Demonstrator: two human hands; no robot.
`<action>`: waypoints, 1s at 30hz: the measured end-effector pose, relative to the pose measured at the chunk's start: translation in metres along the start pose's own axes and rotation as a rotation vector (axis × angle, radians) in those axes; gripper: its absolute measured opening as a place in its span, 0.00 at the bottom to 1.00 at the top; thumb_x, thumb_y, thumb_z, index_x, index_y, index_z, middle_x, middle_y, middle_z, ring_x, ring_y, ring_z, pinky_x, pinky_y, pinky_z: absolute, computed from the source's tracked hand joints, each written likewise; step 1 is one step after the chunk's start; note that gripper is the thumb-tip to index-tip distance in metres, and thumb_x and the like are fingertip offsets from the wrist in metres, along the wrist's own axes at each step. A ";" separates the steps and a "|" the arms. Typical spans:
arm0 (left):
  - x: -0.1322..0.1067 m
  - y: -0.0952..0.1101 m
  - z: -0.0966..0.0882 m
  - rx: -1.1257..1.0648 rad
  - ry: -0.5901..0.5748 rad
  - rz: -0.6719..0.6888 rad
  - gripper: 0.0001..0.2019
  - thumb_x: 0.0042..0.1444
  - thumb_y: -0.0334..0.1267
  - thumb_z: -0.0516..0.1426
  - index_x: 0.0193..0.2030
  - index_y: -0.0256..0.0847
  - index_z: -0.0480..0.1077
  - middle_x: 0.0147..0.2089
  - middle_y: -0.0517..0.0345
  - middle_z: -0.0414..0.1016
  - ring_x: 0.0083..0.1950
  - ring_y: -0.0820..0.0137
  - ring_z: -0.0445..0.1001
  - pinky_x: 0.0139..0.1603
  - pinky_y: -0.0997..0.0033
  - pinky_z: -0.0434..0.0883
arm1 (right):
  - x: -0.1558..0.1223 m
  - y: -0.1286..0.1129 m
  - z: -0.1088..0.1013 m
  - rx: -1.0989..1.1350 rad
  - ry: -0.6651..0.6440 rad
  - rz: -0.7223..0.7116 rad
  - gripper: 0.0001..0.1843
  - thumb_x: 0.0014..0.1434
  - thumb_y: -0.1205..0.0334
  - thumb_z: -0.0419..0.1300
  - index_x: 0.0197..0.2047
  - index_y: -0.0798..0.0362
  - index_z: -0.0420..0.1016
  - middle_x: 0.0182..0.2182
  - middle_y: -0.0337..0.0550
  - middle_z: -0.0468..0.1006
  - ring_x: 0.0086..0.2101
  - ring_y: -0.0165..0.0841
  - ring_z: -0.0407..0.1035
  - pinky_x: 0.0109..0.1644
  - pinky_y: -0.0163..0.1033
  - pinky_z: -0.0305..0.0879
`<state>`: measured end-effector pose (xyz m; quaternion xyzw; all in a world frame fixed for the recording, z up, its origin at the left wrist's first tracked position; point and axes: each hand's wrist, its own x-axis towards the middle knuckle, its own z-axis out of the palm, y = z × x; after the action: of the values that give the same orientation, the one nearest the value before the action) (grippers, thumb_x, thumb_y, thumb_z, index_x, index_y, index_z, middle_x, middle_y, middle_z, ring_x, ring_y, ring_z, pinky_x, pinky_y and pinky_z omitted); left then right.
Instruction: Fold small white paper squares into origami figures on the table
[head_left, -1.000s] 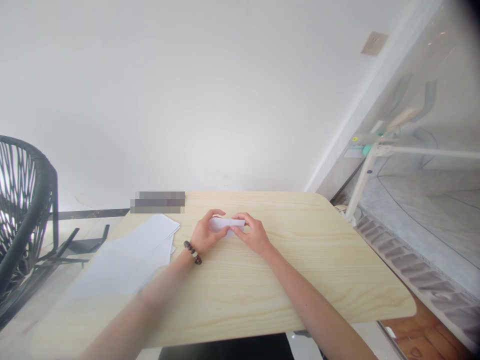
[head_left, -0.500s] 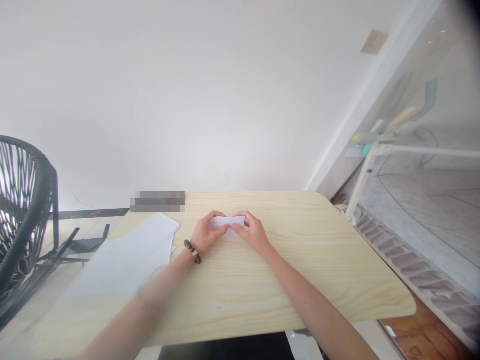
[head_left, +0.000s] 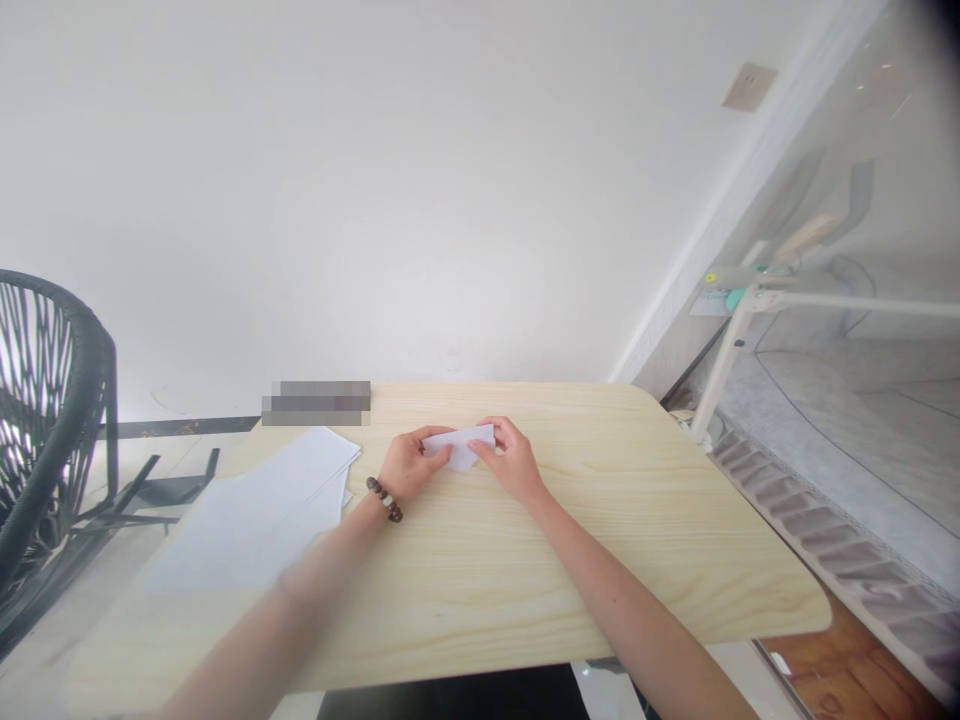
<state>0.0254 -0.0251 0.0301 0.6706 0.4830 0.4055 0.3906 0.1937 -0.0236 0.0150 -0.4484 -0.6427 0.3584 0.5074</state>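
Note:
A small piece of folded white paper [head_left: 462, 446] is held up just above the wooden table [head_left: 600, 560], between my two hands. My left hand [head_left: 407, 467], with a beaded bracelet [head_left: 385, 500] at the wrist, pinches its left end, thumb in front and fingers behind. On the right end, my right hand [head_left: 513, 462] grips in the same way, its thumb lying on the near face. A point of paper hangs below the strip in the middle. The fingers behind the paper are partly hidden.
Several loose white sheets [head_left: 262, 510] lie overlapping on the table's left side, beside my left forearm. A blurred-out dark object [head_left: 319, 403] sits at the back left corner. A black woven chair [head_left: 90, 380] stands to the left, a white metal frame [head_left: 724, 375] to the right.
My thumbs have moved apart along the paper, showing more of its front. The right end has risen slightly, so the paper now tilts up to the right.

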 end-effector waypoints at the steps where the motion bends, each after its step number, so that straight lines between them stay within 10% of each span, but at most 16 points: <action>1: 0.001 0.000 -0.001 -0.014 -0.028 -0.011 0.18 0.44 0.42 0.53 0.41 0.36 0.68 0.34 0.55 0.73 0.32 0.69 0.69 0.29 0.74 0.64 | 0.001 0.001 0.000 0.013 -0.001 0.012 0.17 0.46 0.56 0.56 0.39 0.54 0.62 0.29 0.40 0.71 0.31 0.30 0.67 0.33 0.34 0.62; 15: 0.003 0.002 -0.011 -0.357 -0.382 -0.072 0.23 0.44 0.37 0.54 0.50 0.35 0.62 0.38 0.51 0.72 0.38 0.66 0.69 0.38 0.69 0.64 | 0.007 0.010 -0.007 0.244 -0.040 0.156 0.23 0.44 0.58 0.58 0.43 0.55 0.58 0.32 0.45 0.74 0.31 0.32 0.69 0.35 0.38 0.64; 30: 0.006 -0.007 -0.004 -0.184 -0.061 -0.084 0.22 0.39 0.45 0.58 0.42 0.35 0.64 0.36 0.54 0.71 0.35 0.68 0.69 0.36 0.67 0.67 | 0.003 0.005 -0.004 0.155 -0.099 0.152 0.17 0.43 0.59 0.58 0.37 0.54 0.63 0.29 0.43 0.75 0.28 0.32 0.69 0.29 0.36 0.65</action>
<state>0.0210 -0.0171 0.0257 0.6232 0.4592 0.4108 0.4817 0.1979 -0.0197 0.0124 -0.4371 -0.6012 0.4663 0.4796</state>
